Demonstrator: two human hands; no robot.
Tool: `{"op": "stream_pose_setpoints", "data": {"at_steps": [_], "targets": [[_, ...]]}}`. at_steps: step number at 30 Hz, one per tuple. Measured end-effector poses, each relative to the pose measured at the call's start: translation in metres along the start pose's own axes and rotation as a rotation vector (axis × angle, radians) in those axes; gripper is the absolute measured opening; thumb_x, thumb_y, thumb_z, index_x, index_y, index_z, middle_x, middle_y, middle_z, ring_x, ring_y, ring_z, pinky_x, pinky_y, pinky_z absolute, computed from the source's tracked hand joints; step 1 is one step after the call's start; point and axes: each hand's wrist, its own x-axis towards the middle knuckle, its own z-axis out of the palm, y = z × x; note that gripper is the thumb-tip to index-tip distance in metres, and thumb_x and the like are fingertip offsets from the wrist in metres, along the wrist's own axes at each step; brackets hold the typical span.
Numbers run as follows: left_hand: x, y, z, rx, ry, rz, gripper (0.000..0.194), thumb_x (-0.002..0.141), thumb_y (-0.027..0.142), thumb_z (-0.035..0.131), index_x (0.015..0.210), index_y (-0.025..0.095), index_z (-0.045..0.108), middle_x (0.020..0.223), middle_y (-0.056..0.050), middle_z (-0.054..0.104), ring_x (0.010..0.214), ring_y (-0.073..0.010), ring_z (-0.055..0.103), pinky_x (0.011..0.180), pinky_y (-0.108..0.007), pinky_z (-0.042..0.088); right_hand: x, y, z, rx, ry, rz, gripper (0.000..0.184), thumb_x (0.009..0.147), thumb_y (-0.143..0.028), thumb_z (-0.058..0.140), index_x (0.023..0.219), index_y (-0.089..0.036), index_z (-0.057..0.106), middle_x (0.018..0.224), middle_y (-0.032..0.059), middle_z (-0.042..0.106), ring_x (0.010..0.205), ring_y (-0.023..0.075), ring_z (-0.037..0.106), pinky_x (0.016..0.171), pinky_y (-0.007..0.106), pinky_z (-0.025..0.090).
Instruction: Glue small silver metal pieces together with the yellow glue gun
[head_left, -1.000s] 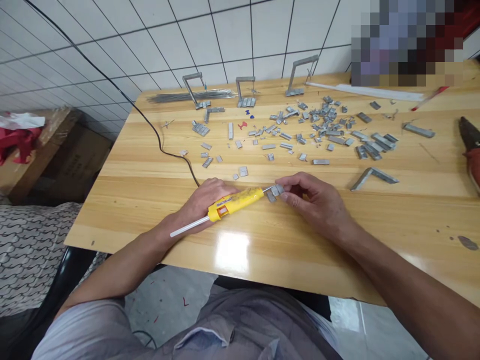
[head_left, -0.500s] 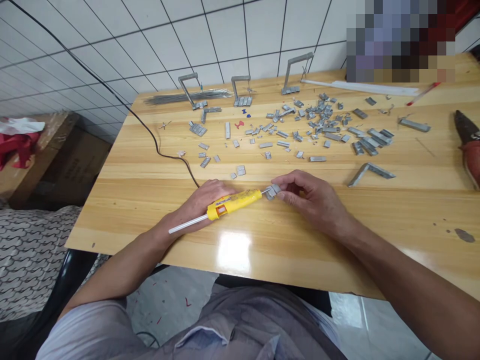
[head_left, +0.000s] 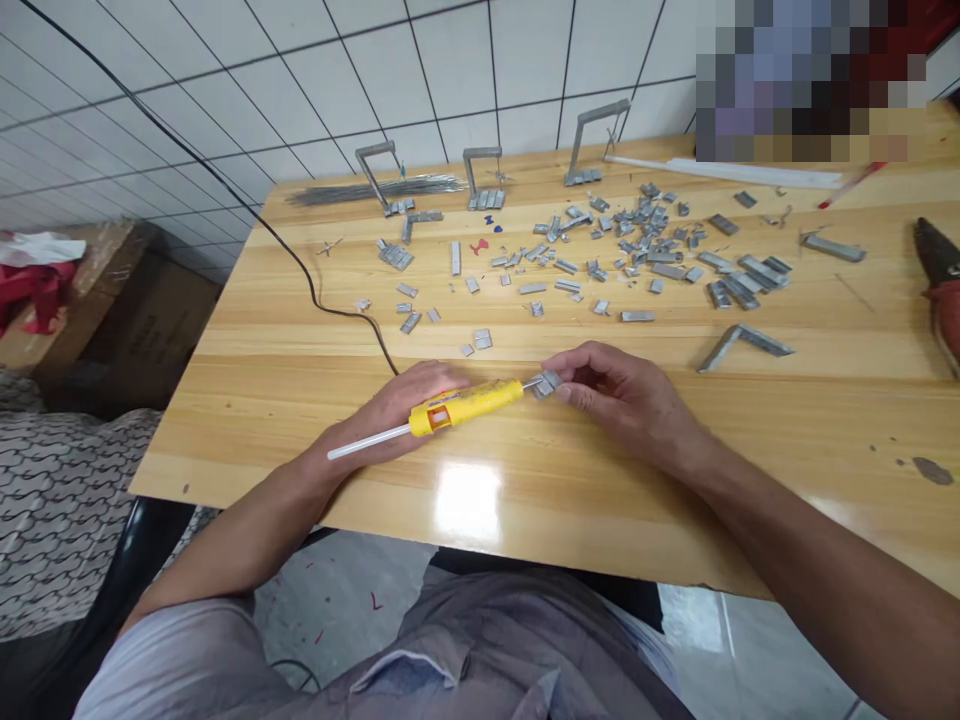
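My left hand is closed round a yellow hot glue gun, its fingers mostly hidden behind the body. A white glue stick sticks out of the gun's back end. The metal nozzle touches, or nearly touches, a small grey block piece. My right hand pinches that piece between thumb and fingertips above the wooden table. Just beyond the hands lie a square grey piece and a smaller one.
Many loose grey pieces are scattered across the table's far half. Three upright grey frames stand near the tiled wall. A black cord runs to the left hand. Pliers lie at the right; a bent grey strip lies nearer.
The glue gun has turned slightly, its rear end shifting a little left and up. The nozzle stays at the grey piece, and my right hand holds nearly still.
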Motion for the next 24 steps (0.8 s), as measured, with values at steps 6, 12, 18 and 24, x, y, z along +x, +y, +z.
{"op": "stream_pose_setpoints", "data": {"at_steps": [6,12,18,24], "targets": [[0.0003,0.0008,-0.0008,-0.015,-0.001,-0.013,0.026,0.107,0.032,0.064,0.130,0.019,0.065,0.113,-0.013,0.079,0.104,-0.0216,0.075,0.091,-0.034,0.059,0.0003,0.0007,0.0000,0.015,-0.009,0.011,0.029,0.092,-0.048,0.078,0.110,-0.025,0.079,0.094,0.0046,0.076,0.081,0.0201,0.067,0.074,0.036,0.052],[0.0015,0.0032,-0.0031,-0.033,-0.017,-0.037,0.028,0.107,0.031,0.063,0.132,0.019,0.066,0.115,-0.013,0.079,0.105,-0.0220,0.076,0.091,-0.034,0.060,0.0001,0.0002,0.0007,0.013,-0.012,0.012,0.028,0.092,-0.048,0.078,0.110,-0.026,0.079,0.097,0.0045,0.077,0.084,0.0209,0.069,0.077,0.037,0.055],[0.0004,0.0031,-0.0038,-0.032,-0.034,-0.041,0.029,0.107,0.030,0.063,0.134,0.020,0.065,0.116,-0.014,0.078,0.106,-0.0225,0.076,0.093,-0.035,0.060,-0.0004,-0.0015,0.0000,0.007,-0.015,0.017,0.030,0.092,-0.050,0.078,0.109,-0.027,0.079,0.098,0.0046,0.078,0.086,0.0218,0.069,0.078,0.038,0.057],[0.0000,0.0037,-0.0059,-0.042,-0.060,-0.055,0.028,0.108,0.031,0.062,0.133,0.019,0.064,0.114,-0.013,0.078,0.102,-0.0216,0.075,0.088,-0.034,0.061,-0.0006,-0.0007,0.0002,0.011,-0.026,0.018,0.027,0.092,-0.047,0.078,0.109,-0.026,0.079,0.097,0.0044,0.077,0.085,0.0213,0.068,0.077,0.037,0.055]]}}
